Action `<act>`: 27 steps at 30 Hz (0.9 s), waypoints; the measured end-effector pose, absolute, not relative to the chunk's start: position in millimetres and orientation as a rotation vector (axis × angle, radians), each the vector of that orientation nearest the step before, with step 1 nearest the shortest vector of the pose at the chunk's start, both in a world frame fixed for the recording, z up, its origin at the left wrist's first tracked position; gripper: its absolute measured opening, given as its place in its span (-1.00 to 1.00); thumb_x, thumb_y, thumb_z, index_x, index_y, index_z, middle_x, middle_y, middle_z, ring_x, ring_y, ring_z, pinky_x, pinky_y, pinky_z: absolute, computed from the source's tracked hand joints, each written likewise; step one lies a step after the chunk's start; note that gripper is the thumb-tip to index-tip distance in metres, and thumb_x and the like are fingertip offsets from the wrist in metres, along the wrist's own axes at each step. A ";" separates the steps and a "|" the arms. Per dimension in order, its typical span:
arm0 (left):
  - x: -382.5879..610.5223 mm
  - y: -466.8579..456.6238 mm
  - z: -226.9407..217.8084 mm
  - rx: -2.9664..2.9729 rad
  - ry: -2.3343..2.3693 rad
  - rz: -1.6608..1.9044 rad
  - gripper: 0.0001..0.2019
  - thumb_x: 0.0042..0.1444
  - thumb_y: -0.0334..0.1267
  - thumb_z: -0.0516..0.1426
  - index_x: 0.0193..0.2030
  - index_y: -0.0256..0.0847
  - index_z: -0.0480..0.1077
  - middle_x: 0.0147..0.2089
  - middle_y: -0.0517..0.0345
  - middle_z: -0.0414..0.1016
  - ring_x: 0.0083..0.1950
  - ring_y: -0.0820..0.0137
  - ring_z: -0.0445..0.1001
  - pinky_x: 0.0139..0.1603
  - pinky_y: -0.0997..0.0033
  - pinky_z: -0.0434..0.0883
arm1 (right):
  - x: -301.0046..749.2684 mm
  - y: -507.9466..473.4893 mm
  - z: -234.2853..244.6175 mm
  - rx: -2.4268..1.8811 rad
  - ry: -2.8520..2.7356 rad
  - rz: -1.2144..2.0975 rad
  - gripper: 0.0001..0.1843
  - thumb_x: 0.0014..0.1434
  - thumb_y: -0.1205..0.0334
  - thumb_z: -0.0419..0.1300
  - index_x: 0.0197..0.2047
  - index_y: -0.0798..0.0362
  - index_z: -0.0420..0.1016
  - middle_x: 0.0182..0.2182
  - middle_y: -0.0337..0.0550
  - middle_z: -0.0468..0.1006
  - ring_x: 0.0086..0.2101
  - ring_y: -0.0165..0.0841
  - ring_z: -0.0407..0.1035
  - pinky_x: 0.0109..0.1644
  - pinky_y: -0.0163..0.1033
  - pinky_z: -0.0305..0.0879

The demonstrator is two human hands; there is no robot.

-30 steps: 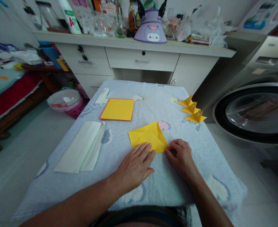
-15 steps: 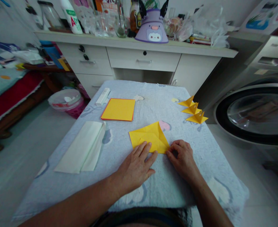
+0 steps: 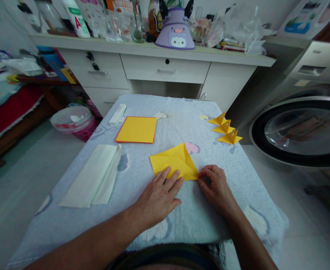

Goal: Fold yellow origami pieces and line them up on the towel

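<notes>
A partly folded sheet of yellow origami paper [image 3: 178, 159] lies on the cloth-covered table in front of me. My left hand [image 3: 160, 193] rests flat on its lower left edge, fingers stretched out and slightly spread. At the paper's lower right corner, my right hand [image 3: 214, 183] pinches the tip between thumb and forefinger. Beyond my left hand is a stack of square yellow paper [image 3: 136, 129] with a red edge showing underneath. Several small folded yellow paper shapes [image 3: 226, 129] stand in a row near the table's right edge.
A folded white paper towel [image 3: 93, 176] lies on the left of the tablecloth [image 3: 181, 112]. Behind it sits a narrow white box [image 3: 117, 114]. Drawers [image 3: 165, 69] face the table's far edge, with a washing machine [image 3: 313, 75] at right and a pink bin [image 3: 83, 127] at left.
The whole view has shifted slightly, so everything appears a little further left. Both hands keep their places on the yellow paper, whose shape looks nearly the same.
</notes>
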State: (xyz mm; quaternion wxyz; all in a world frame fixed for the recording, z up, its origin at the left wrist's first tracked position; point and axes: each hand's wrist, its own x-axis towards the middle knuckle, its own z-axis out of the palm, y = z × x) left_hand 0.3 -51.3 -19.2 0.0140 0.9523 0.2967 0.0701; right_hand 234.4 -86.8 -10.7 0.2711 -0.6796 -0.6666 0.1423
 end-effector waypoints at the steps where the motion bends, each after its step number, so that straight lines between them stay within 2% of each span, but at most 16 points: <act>1: 0.4 -51.2 -19.0 2.966 0.925 0.215 -0.41 0.27 0.10 0.02 0.35 -0.12 0.15 0.41 0.06 0.15 0.42 0.03 0.05 0.36 0.02 0.12 | 234.9 -88.0 -10.6 -1.832 -1.797 0.390 -0.92 0.09 0.32 0.16 -0.31 0.01 0.47 -0.20 -0.07 0.44 -0.11 -0.17 0.29 0.03 -0.03 0.18; 6: 1.0 -51.4 -18.5 2.973 0.930 0.215 -0.38 0.23 0.14 0.05 0.34 -0.13 0.17 0.41 0.03 0.15 0.41 -0.02 0.07 0.33 0.00 0.17 | 236.1 -90.0 -10.2 -1.843 -1.771 0.447 -0.91 0.11 0.31 0.14 -0.30 0.01 0.47 -0.17 -0.07 0.43 -0.08 -0.17 0.27 0.05 -0.02 0.16; 12: 1.2 -51.5 -18.0 2.966 0.934 0.223 -0.38 0.20 0.16 0.08 0.34 -0.01 0.16 0.41 0.06 0.15 0.40 -0.04 0.09 0.32 -0.03 0.17 | 231.7 -85.3 -10.8 -1.895 -1.804 0.414 -0.93 0.12 0.27 0.18 -0.32 -0.02 0.51 -0.15 -0.07 0.43 -0.08 -0.15 0.26 0.05 0.02 0.13; 27: 2.1 -52.8 -21.0 2.956 0.976 0.240 -0.34 0.16 0.18 0.10 0.34 -0.04 0.17 0.41 -0.02 0.14 0.41 -0.06 0.06 0.30 -0.05 0.19 | 223.2 -84.7 -14.2 -2.021 -1.750 0.265 -0.92 0.13 0.27 0.18 -0.37 0.01 0.50 -0.16 -0.06 0.45 -0.08 -0.11 0.25 0.04 0.05 0.12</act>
